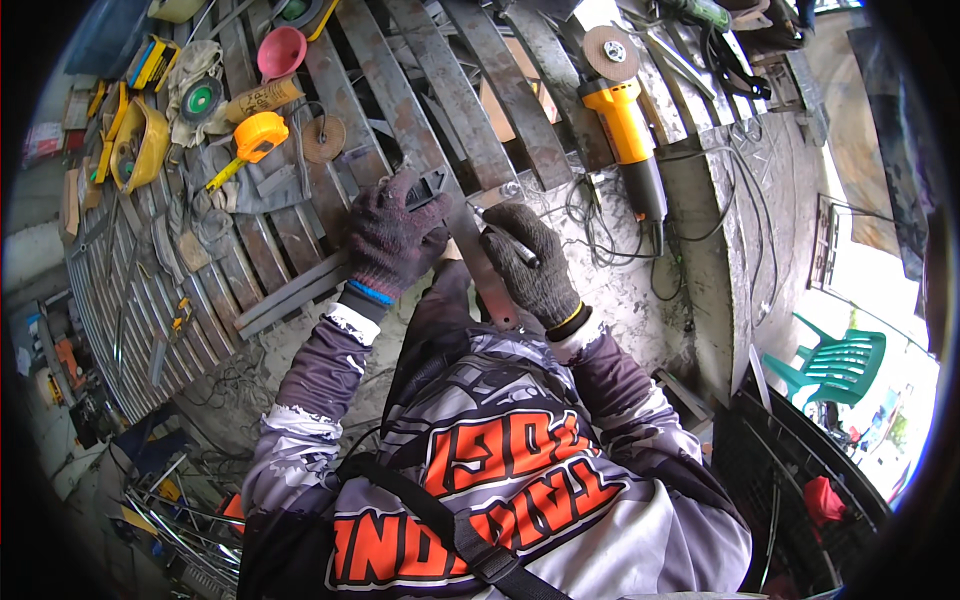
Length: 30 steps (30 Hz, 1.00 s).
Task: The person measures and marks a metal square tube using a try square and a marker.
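Observation:
My left hand (395,230), in a dark knitted glove, is closed around a small dark angled piece (428,187) at the end of a table slat. From beside it, a flat metal strip (482,262) with a hole near its near end reaches toward my body. My right hand (528,258), gloved as well, pinches a slim marker-like stick (512,240) with a pale end, its tip close to the strip. The fingers partly hide both the angled piece and the stick.
An angle grinder (625,140) with a disc lies right of the slatted steel table (310,150), its cable looping nearby. Leftward are a yellow tape measure (258,138), a pink bowl (282,52), a loose disc (323,138) and a yellow container (140,145). A green chair (835,362) stands far right.

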### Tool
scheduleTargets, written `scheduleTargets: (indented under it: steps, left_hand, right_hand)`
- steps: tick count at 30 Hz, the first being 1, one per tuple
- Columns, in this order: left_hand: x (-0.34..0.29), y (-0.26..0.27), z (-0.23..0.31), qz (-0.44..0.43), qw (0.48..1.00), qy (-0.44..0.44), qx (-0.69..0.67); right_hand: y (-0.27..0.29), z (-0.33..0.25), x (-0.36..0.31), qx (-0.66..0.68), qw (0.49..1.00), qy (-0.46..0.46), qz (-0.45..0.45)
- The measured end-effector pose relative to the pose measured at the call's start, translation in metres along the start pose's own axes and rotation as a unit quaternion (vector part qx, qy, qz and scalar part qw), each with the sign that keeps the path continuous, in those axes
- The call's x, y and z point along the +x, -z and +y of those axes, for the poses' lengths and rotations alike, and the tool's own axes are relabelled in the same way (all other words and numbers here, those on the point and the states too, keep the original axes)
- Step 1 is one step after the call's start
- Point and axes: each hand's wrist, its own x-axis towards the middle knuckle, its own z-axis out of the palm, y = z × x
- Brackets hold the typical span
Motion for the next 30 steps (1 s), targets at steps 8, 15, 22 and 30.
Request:
scheduleTargets:
  steps: [8, 15, 22, 30]
  left_hand:
    - [0.002, -0.002, 0.000, 0.024, 1.000, -0.002, 0.000]
    - [-0.001, -0.003, 0.000, 0.022, 1.000, -0.003, 0.011]
    - [0.000, -0.005, -0.002, 0.017, 1.000, 0.000, 0.009]
    - [0.002, -0.002, 0.001, -0.001, 1.000, 0.007, 0.026]
  right_hand:
    - [0.005, -0.009, 0.001, 0.008, 1.000, -0.022, -0.007]
    - [0.020, -0.012, -0.013, -0.016, 0.996, -0.080, -0.034]
    - [0.018, -0.004, -0.033, -0.025, 0.999, -0.022, 0.010]
    - [0.008, -0.007, 0.000, -0.017, 0.999, 0.042, 0.006]
